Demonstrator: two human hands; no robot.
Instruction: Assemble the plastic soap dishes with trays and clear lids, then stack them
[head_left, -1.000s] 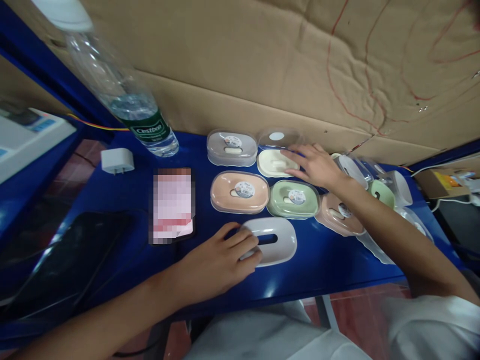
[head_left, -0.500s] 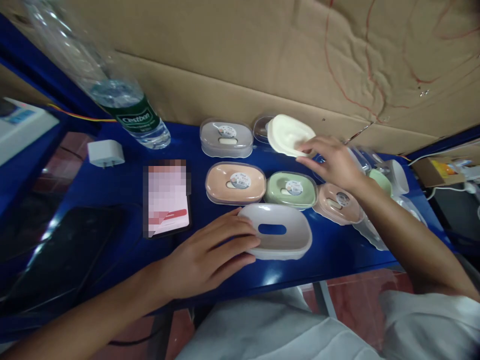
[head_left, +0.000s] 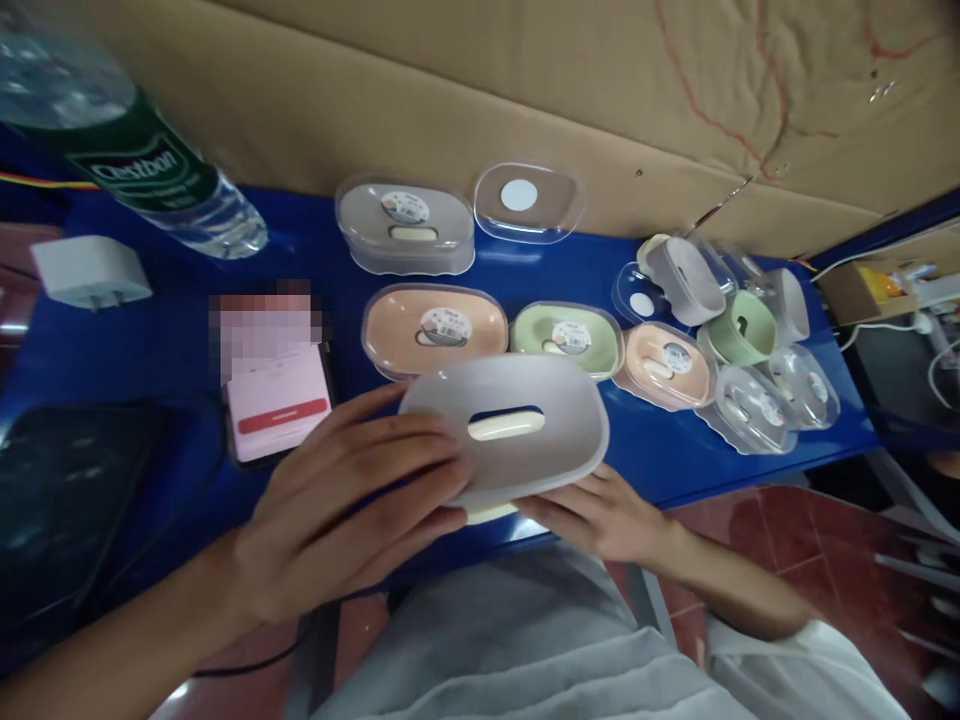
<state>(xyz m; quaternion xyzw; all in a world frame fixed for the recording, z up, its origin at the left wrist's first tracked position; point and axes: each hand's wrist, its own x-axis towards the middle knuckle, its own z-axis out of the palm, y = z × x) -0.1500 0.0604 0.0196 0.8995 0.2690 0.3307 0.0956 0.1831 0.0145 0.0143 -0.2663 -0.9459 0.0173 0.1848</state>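
A grey-lilac oval dish (head_left: 517,385) with a slot is held above the table's front edge. My left hand (head_left: 360,490) grips its left side, fingers over the rim. Below the dish, my right hand (head_left: 600,510) holds the cream piece (head_left: 491,513) against its underside; its fingertips are hidden. Part of the cream piece shows through the slot. Just behind are a peach box (head_left: 390,325) and a green box (head_left: 529,325) with clear lids. Farther back stand a grey lidded box (head_left: 360,220) and a clear lid (head_left: 559,205) with a round white sticker.
On the left of the blue table (head_left: 172,360) are a phone (head_left: 277,375), a white charger (head_left: 90,270), a water bottle (head_left: 180,190) and a dark device (head_left: 67,500). Several boxes and dishes, among them a peach box (head_left: 697,375), crowd the right. A cardboard wall (head_left: 450,100) borders the back.
My right hand has brought the cream piece from the back of the table to beneath the grey-lilac dish. My left hand has lifted the dish. The view has shifted and come closer.
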